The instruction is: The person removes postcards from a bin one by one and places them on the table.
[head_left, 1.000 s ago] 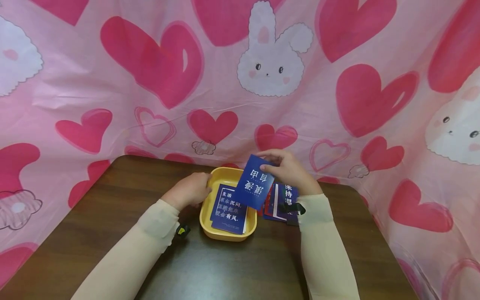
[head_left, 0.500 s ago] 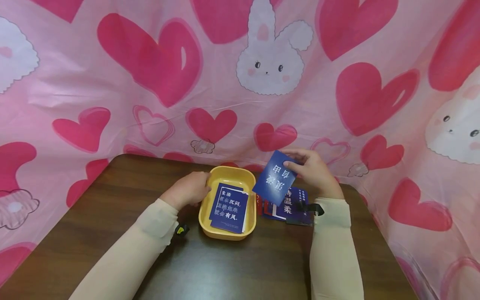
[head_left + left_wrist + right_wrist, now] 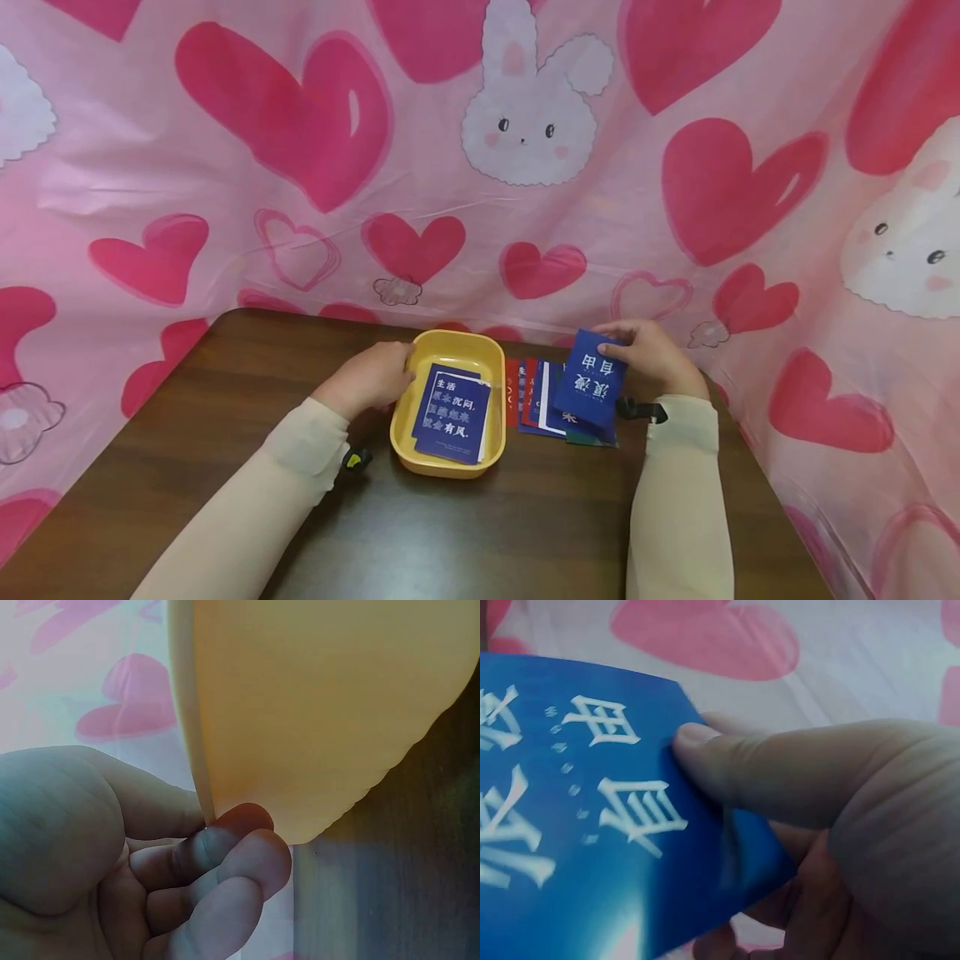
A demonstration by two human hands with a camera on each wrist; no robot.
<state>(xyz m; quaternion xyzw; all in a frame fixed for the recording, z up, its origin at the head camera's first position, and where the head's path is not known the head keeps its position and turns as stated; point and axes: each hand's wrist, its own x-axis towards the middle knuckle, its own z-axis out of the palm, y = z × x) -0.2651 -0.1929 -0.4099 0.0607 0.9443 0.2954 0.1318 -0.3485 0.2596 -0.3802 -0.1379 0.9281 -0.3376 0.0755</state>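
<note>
1. Card (image 3: 591, 379) of blue colour, with white Chinese characters, is in the right hand (image 3: 654, 357), to the right of the yellow tray. From the head view its characters stand upside down.
2. The right hand pinches this card near its corner: the thumb lies on the printed face, the other fingers are behind. The card bends slightly at the grip.
3. Under and beside it, an overlapping row of cards (image 3: 531, 404) lies on the table, with red, blue and white parts visible. The held card covers part of this row; whether it touches, I cannot tell.
4. Left of the row stands the yellow tray (image 3: 446, 470). Inside lies a small overlapping pile of cards (image 3: 453, 422), the top one blue with white characters.
5. The left hand (image 3: 366, 381) pinches the tray's left rim between thumb and curled fingers.
6. Both arms wear cream sleeves (image 3: 678, 492). The table (image 3: 442, 542) is brown, wood-grained; behind it hangs a pink cloth (image 3: 427, 179) with hearts and rabbits.
</note>
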